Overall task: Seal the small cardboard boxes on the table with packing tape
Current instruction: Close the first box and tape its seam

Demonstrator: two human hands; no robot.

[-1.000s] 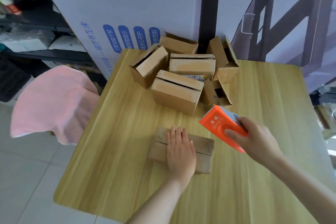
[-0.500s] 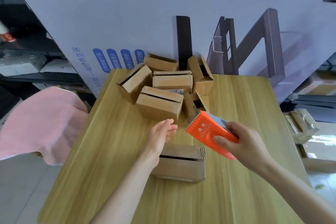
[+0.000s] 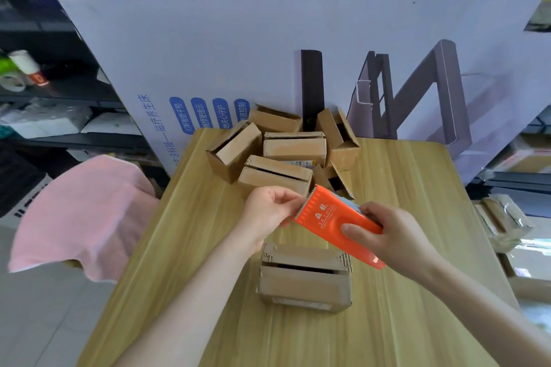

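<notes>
The right hand (image 3: pixel 398 237) is clamped around the orange tape dispenser (image 3: pixel 332 222), thumb across its printed face, holding it tilted in the air above the table (image 3: pixel 417 262). The left hand (image 3: pixel 267 211) meets it at the toothed front edge, fingers curled and pinching there; whether tape is between them cannot be told. Just below both hands sits the nearest cardboard box (image 3: pixel 304 280), flat on the table with its top flaps folded shut and a dark slit open along the seam. Well apart from it, at the far edge, lies a loose pile of small boxes (image 3: pixel 277 173), several tipped over with their flaps open. A printed board (image 3: pixel 268 53) leans behind them, and a pink cloth (image 3: pixel 83 211) hangs left of the table.
</notes>
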